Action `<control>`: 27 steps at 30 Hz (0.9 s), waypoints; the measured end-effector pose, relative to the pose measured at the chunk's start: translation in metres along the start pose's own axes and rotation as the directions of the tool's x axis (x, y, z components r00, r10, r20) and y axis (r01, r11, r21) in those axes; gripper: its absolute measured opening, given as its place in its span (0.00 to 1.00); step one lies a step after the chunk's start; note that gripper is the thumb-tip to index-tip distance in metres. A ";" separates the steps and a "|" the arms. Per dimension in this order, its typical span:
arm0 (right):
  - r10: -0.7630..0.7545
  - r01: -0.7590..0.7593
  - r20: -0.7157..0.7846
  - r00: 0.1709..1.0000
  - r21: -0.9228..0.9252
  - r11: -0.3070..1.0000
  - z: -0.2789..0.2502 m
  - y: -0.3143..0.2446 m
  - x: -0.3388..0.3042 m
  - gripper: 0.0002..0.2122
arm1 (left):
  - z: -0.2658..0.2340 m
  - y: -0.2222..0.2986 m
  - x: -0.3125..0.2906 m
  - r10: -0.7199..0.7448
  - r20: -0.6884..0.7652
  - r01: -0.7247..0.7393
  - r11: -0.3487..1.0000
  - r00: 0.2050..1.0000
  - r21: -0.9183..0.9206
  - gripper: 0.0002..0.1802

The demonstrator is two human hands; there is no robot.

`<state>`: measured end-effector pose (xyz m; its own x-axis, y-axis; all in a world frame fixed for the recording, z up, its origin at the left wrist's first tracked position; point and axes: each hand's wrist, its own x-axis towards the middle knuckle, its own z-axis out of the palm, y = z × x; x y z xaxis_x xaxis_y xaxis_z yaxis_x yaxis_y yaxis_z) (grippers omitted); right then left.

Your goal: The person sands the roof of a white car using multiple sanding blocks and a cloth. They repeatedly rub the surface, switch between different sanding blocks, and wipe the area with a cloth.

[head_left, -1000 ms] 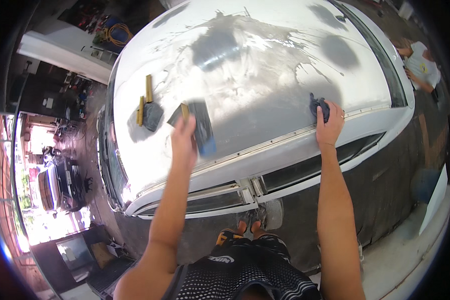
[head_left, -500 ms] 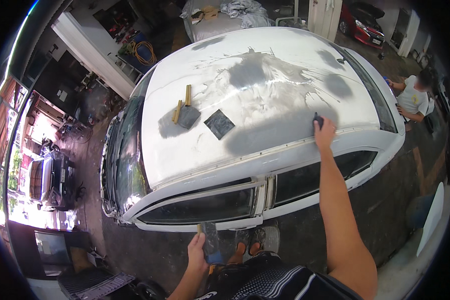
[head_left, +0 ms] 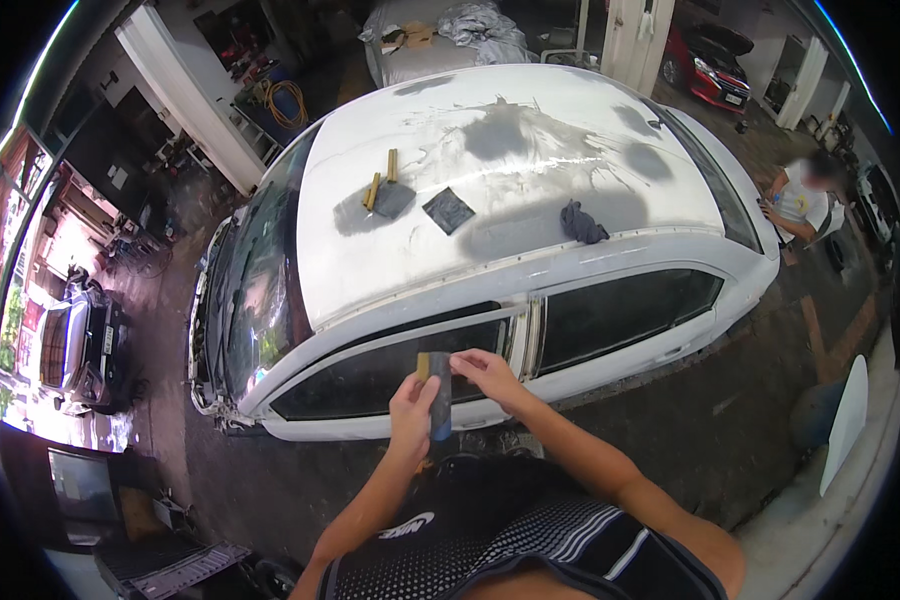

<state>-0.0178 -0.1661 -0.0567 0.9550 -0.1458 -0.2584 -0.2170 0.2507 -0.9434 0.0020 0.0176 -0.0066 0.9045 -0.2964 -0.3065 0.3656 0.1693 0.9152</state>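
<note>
In front of my body, my left hand (head_left: 410, 410) is closed round a sanding block with a yellowish edge (head_left: 424, 366) and a dark grey sandpaper sheet (head_left: 441, 392) against it, bluish at its lower end. The fingertips of my right hand (head_left: 488, 378) pinch the sheet's upper right edge. Beyond both hands stands a white car's roof (head_left: 340, 290), with sanded grey patches. A crumpled dark cloth (head_left: 582, 222) lies on it near the side rail. Further left rest a square dark sheet (head_left: 448, 211) and two yellowish blocks (head_left: 373, 190), next to another grey sheet (head_left: 398, 202).
At the right, another person (head_left: 802, 200) is by the car's rear end. A covered car (head_left: 400, 62) stands behind, and a red car (head_left: 708, 75) at the far right. A white pillar (head_left: 185, 95) rises at the left, near a coiled orange hose (head_left: 286, 103).
My right hand has left the roof and come to the sandpaper at my left hand. The dark cloth now lies on the roof. My left hand has risen with the block.
</note>
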 end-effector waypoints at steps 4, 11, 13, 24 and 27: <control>0.130 -0.103 -0.089 0.988 0.254 0.962 0.020 -0.017 -0.042 0.25 | 0.014 0.001 0.000 0.061 0.145 -0.083 0.984 0.988 0.155 0.14; 0.082 -0.007 -0.276 0.958 0.262 0.965 0.016 -0.028 -0.074 0.31 | 0.031 -0.011 0.007 -0.010 0.272 -0.031 0.989 0.962 0.146 0.14; 0.111 -0.003 -0.357 0.927 0.290 0.957 0.013 -0.026 -0.077 0.30 | 0.032 -0.013 0.011 -0.067 0.359 0.005 0.985 0.931 0.170 0.15; 0.030 0.082 -0.375 0.927 0.280 0.956 0.000 -0.027 -0.083 0.25 | 0.050 -0.005 -0.004 0.158 0.746 -0.625 0.671 0.647 0.400 0.49; 0.010 0.068 -0.412 0.911 0.173 0.983 0.014 -0.032 -0.080 0.20 | 0.035 -0.026 -0.007 0.186 0.742 -0.721 0.473 0.644 0.507 0.61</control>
<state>-0.0843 -0.1487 -0.0032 0.7844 -0.5251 -0.3302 -0.1134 0.4021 -0.9086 -0.0218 -0.0181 -0.0194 0.4875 -0.8571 0.1666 -0.5900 -0.1826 0.7865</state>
